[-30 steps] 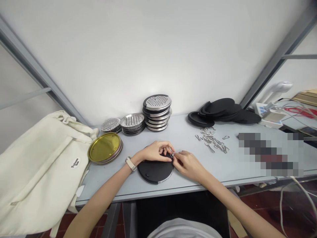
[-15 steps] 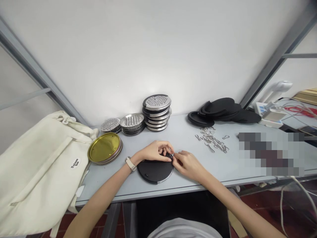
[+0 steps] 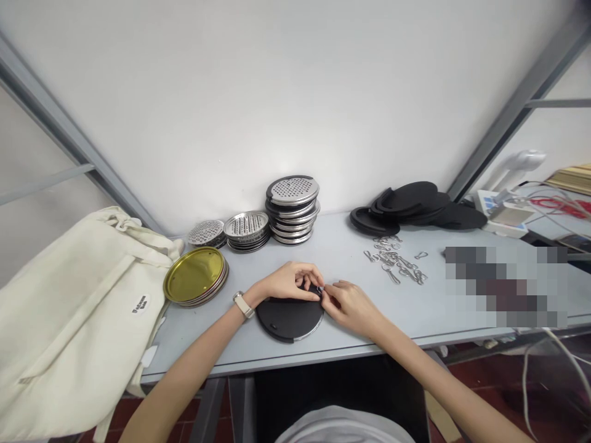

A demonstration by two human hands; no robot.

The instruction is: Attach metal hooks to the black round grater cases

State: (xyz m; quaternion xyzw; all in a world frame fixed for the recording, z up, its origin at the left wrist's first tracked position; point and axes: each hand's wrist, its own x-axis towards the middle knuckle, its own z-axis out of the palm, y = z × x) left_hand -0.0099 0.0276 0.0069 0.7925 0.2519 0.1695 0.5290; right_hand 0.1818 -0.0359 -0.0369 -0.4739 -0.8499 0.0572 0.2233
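Observation:
A round black cover (image 3: 290, 320) lies flat near the table's front edge, a strip of silver metal rim showing at its lower right. My left hand (image 3: 290, 283) rests over its far side, thumb and fingers closed around the edge. Against that same edge, my right hand (image 3: 346, 304) pinches a small metal clip (image 3: 319, 290), mostly covered by fingertips. Several loose metal clips (image 3: 397, 261) lie scattered to the right. Behind my hands stands a stack of round metal graters (image 3: 293, 191) with black covers.
Shorter stacks of grater discs (image 3: 247, 226) and gold lids (image 3: 194, 275) stand to the left, beside a cream bag (image 3: 83, 307). More black covers (image 3: 410, 206) are piled at the back right. A power strip (image 3: 501, 212) with cables sits farther right, near a blurred patch.
Almost nothing differs. Both hands stay at the edge of the black cover, with only a tiny shift of the fingertips at the clip.

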